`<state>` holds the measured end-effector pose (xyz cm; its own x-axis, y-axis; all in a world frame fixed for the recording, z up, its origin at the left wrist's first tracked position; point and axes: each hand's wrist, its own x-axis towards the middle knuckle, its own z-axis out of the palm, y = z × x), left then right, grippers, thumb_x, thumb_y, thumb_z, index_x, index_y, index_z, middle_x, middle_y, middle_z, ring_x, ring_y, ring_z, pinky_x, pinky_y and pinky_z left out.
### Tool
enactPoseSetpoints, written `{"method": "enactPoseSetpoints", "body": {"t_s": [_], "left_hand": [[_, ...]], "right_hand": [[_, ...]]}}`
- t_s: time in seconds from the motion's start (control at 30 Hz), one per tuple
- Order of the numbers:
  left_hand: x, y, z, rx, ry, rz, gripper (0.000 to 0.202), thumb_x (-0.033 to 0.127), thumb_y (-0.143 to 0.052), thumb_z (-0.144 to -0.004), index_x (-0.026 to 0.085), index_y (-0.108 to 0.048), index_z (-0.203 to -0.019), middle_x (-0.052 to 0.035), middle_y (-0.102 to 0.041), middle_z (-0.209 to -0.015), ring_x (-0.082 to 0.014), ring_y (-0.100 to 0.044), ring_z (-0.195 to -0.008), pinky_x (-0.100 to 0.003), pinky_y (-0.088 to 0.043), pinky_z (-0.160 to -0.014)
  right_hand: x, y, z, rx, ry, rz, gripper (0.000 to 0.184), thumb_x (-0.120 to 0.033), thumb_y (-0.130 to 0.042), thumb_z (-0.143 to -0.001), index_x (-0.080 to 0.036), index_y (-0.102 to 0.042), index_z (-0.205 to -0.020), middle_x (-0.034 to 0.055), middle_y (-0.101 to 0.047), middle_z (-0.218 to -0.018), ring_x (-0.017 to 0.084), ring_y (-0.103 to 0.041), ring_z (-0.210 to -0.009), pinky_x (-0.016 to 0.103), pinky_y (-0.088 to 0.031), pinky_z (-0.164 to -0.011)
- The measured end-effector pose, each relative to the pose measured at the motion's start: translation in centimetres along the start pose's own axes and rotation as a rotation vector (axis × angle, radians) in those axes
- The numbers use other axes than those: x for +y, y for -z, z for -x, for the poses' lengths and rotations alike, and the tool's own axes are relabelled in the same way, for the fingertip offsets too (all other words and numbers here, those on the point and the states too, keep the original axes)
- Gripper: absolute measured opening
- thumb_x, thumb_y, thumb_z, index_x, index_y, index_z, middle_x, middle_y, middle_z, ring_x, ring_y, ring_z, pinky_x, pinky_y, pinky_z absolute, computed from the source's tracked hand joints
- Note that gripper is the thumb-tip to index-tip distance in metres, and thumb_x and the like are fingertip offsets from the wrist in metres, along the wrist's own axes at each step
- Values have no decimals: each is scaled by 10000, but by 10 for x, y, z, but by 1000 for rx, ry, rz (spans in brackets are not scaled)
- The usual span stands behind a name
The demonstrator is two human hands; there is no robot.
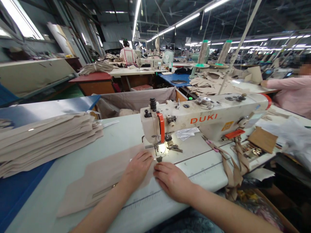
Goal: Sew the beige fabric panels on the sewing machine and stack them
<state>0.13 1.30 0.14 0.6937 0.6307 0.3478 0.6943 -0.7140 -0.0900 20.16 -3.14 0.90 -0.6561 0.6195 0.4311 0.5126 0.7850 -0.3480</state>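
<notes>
A flat beige fabric piece (97, 174) with a zipper (104, 191) set in it lies on the pale sewing table, one end at the needle of the DUKI sewing machine (204, 118). My left hand (139, 166) presses on the fabric just left of the lit presser foot area (160, 149), fingers drawn together and curved down. At the fabric's right edge, my right hand (172, 181) has its fingers curled together, gripping the cloth close to the other hand. Both hands' fingertips are partly hidden, and a bit of white shows by the left ones.
Stacked beige fabric pieces (48, 139) lie at left. Scissors (211, 144), fabric strips (233, 171) and a parts tray (254, 150) sit right. A ruler strip (145, 197) runs along the front edge. A cloth-lined bin (136, 98) stands behind; a person's pink sleeve (284, 84) is far right.
</notes>
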Motion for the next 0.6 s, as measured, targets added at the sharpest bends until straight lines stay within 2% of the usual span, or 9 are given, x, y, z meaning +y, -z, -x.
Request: {"method": "enactPoseSetpoints", "body": {"t_s": [0.43,0.6], "left_hand": [[2,0,0,-5,5,-22,291,40,-439,-876,146,-661,-1032,-79,-701,-1002,-223,-619,-1017,-380,-476,-960],[7,1,1,-12,26,-43,291,39,-427,-874,130,-659,-1026,-90,-704,-999,-220,-635,-980,-363,-512,-904]], "right_hand": [[0,2,1,-1,-2,-23,208,-136,-517,-916,-135,-645,-1080,109,-654,-1134,217,-562,-1084,351,-456,-980],[11,9,-10,-10,-26,-41,152,-135,-534,-912,-147,-664,-990,75,-681,-1000,194,-581,-975,321,-466,-918]]}}
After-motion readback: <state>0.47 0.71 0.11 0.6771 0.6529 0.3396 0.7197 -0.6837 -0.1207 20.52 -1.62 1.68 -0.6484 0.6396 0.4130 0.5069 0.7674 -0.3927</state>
